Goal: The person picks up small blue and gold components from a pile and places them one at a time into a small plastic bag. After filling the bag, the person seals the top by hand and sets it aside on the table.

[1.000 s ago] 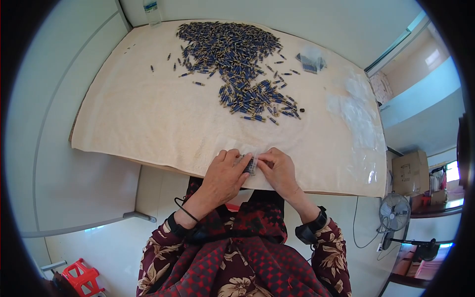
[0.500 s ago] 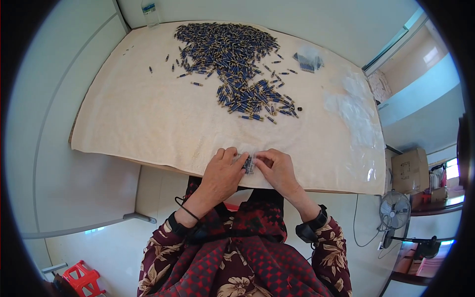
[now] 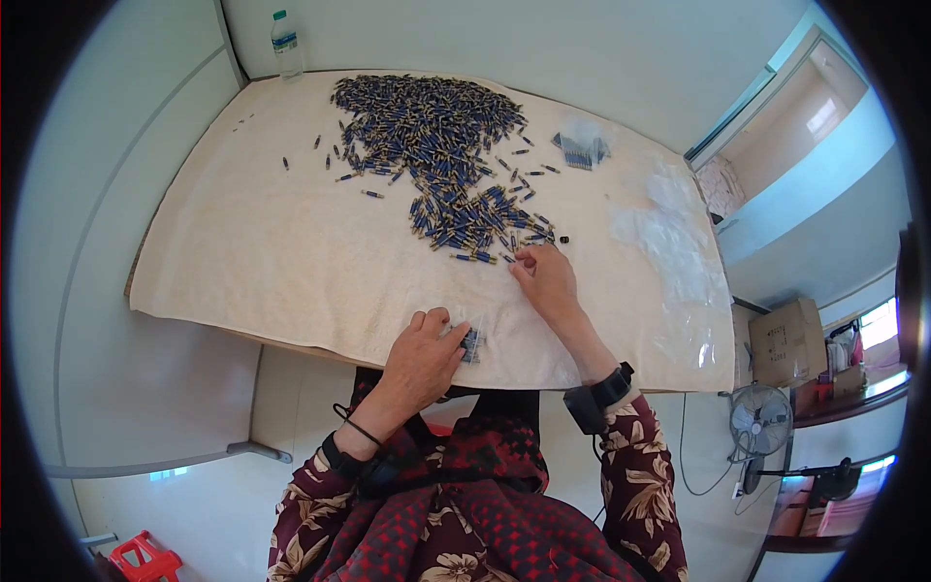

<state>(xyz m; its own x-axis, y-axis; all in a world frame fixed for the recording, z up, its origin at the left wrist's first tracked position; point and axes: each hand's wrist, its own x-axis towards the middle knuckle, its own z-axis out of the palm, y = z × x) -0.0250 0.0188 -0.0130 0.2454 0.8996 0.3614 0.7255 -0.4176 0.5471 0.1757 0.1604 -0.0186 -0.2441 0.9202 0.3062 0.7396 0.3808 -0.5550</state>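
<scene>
One small blue, brass-ended cylinder: pinched in fingers of right hand, at near edge of heap of similar cylinders. Clear plastic bag of parts: held in fingers of left hand, nearside of heap.

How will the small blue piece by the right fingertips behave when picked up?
The blue piece looks rigid, so it should keep its shape. Its slim, apparently round body may roll if nudged. Its brassy shine suggests a smooth, possibly slippery grip.
</scene>
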